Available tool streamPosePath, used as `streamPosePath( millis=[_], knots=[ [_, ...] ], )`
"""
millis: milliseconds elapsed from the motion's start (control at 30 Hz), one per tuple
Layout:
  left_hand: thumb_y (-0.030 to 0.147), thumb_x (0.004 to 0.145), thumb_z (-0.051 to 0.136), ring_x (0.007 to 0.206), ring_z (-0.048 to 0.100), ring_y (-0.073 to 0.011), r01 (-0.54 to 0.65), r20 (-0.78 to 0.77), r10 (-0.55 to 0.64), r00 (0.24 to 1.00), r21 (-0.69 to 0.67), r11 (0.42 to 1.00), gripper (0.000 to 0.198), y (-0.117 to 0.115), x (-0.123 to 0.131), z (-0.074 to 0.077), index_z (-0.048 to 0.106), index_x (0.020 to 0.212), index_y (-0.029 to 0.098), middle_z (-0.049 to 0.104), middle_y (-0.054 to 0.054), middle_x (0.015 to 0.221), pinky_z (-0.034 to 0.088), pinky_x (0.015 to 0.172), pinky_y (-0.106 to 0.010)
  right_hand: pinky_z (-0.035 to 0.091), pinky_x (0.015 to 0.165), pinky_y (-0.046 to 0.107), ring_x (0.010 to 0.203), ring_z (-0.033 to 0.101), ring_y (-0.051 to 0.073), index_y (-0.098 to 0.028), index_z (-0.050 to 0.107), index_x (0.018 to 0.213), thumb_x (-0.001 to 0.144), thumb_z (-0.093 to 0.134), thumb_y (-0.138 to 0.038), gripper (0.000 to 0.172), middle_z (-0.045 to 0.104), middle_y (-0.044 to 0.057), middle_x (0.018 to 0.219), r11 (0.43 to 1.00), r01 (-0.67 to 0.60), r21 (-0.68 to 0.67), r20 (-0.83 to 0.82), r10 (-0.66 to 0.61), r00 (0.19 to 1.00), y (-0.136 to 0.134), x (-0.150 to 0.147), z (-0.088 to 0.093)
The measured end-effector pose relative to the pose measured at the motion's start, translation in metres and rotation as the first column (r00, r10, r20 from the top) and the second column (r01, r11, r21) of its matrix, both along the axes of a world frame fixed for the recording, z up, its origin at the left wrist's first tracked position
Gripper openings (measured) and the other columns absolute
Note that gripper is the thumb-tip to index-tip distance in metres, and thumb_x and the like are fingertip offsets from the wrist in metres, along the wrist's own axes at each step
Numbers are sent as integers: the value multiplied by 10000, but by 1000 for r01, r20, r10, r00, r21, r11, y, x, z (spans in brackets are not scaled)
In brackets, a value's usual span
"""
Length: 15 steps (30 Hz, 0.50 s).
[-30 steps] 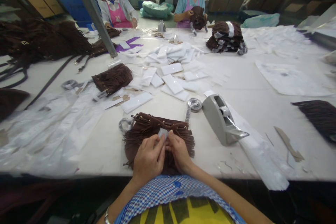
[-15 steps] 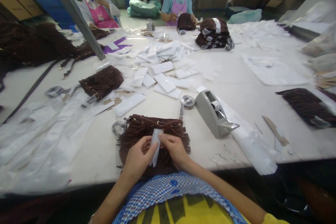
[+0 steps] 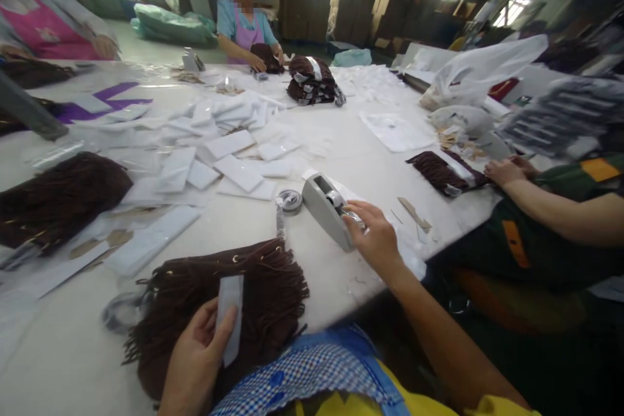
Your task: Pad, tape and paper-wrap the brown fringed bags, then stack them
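Observation:
My left hand (image 3: 195, 348) pinches a folded white paper strip (image 3: 231, 322) between thumb and fingers, held over a dark brown fringed bag (image 3: 268, 292). The bag lies on the table edge in front of me, with gold eyelets and a drawstring along its top. Out to the right, my right hand (image 3: 376, 240) is at the front end of a grey tape dispenser (image 3: 319, 211). Thumb and fingers close on the tape by the cutting edge; the tape itself is mostly hidden. A wrapped strap coil (image 3: 290, 201) lies beside the dispenser.
Flat white packets (image 3: 238, 172) are heaped mid-table. Another brown bag (image 3: 63, 198) lies left, and stacked bags (image 3: 312, 78) stand farther back. At right, a co-worker's hands (image 3: 509, 169) touch a fringed bag (image 3: 439, 172). Another person (image 3: 246, 26) works across the table.
My right hand has let go of the paper strip and moved right to the tape dispenser. My left hand keeps the strip over the bag. The view has turned right.

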State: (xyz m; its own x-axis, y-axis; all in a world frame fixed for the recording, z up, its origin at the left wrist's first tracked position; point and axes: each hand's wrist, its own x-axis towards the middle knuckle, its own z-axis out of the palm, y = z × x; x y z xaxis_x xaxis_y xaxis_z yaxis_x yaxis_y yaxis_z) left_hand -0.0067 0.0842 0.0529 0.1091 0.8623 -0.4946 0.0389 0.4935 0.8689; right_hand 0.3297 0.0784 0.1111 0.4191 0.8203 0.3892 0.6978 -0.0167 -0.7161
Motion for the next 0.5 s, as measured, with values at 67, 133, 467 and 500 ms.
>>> streamPosePath(
  millis=[67,133,467,500],
  knots=[
    [517,658,822,921,733,-265,-18,4,18,1000,-3,1000,532,1,2,2,629,1065,235,757,-60,1015,614,809,-359,330,1125,476,1254,530,298,-227,772,968,854,650,-441,271,634,113,1299,995,64,-83,54,-60,997,0,35,-6],
    [528,619,840,927,732,-273,-51,-1,51,999,3,999,548,2,4,4,639,1038,236,761,-56,988,613,813,-359,348,1109,476,1233,558,295,-224,785,884,855,626,-504,323,642,108,1303,975,0,-223,-77,-18,997,1,54,-14],
    [556,671,802,1051,698,-262,-39,0,39,999,33,999,545,-3,0,-12,624,1080,243,746,-58,1061,582,895,-323,407,1068,432,1245,559,298,-175,781,746,739,771,-477,303,705,129,1194,994,-44,-96,-682,-34,730,-2,51,5],
    [553,677,799,1051,698,-258,-32,0,32,999,27,999,545,-3,-1,-13,619,1088,243,745,-58,1068,582,894,-317,434,1045,418,1223,575,293,-175,781,752,731,781,-465,290,713,129,1171,996,-24,-89,-687,-44,725,-7,51,8]
  ],
)
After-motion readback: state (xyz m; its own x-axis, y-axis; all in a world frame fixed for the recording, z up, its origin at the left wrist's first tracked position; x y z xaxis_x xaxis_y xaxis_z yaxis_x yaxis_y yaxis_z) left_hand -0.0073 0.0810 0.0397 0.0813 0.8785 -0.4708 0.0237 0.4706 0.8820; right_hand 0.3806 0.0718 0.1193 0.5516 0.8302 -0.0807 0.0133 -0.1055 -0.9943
